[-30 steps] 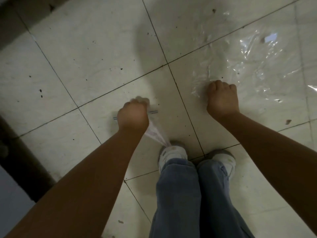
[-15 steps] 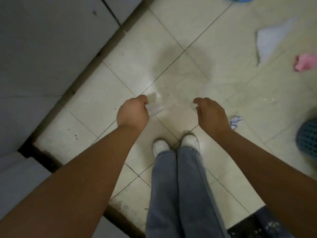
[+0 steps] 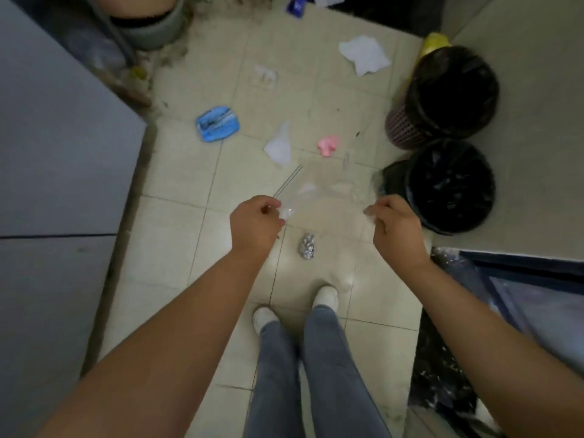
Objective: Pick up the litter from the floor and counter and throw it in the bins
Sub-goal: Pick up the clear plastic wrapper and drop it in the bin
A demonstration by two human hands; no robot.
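**Carrying the clear plastic to the bin**

The left hand (image 3: 256, 223), just left of frame centre, is closed in a pinch on one edge of a clear plastic sheet (image 3: 319, 192); the right hand (image 3: 395, 223), right of centre, pinches the opposite edge with curled fingers. The film hangs stretched between them above the floor, nearly invisible apart from a thin doubled strip (image 3: 288, 181) along its upper-left edge and a few glints.

To finish well, I would gather the sheet first: bring the two hands together so the film bunches, since a spread sheet is likely to catch air and drape over a rim instead of dropping in. The near bin (image 3: 450, 184), black-lined, stands just right of the right hand at mid-right of the frame; the second bin (image 3: 442, 96), with a mesh wall, sits above it. The near one looks the shorter reach.

Litter is left on the tiled floor (image 3: 177, 241): a foil ball (image 3: 306, 246) between the hands and the shoes, a pink scrap (image 3: 328, 145), a blue packet (image 3: 217, 123) at centre-left, and white paper (image 3: 363, 55) at upper right.
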